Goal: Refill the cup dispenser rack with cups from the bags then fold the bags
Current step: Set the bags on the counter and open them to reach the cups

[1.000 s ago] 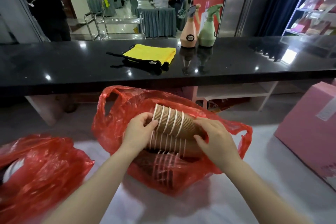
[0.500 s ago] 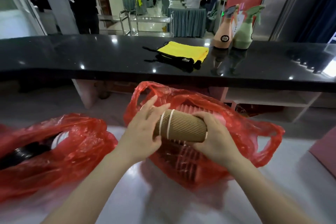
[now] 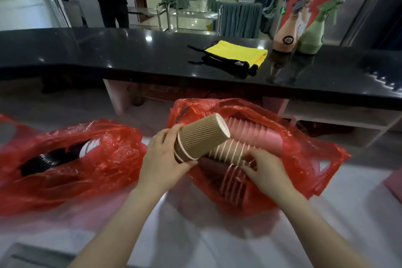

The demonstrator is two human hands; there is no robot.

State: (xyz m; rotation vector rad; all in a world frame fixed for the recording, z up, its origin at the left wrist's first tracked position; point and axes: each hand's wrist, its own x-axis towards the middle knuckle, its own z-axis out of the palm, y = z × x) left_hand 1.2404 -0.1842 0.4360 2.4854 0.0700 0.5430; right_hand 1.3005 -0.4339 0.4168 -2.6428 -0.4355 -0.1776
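Note:
My left hand (image 3: 163, 156) grips a short stack of brown ribbed paper cups (image 3: 201, 137), tilted with the open mouth up and to the right, just above the open red plastic bag (image 3: 304, 159). My right hand (image 3: 264, 169) reaches into that bag, fingers curled on a longer stack of brown cups (image 3: 230, 151) lying inside. A stack of pink cups (image 3: 256, 131) lies behind it in the same bag, and another pink stack (image 3: 233, 183) lies below. A second red bag (image 3: 71, 165) on the left holds black lids and white cups (image 3: 89, 148).
Both bags lie on a white work surface (image 3: 195, 241). Behind it runs a black counter (image 3: 108, 54) with a yellow cloth (image 3: 237, 52) and two spray bottles (image 3: 298, 35). A pink box corner (image 3: 394, 183) shows at the right edge. People stand in the room beyond.
My left hand has lifted a short stack of brown cups away from the longer stack and tilted it upward. My right hand has gone down onto the stack in the bag. The camera turned left.

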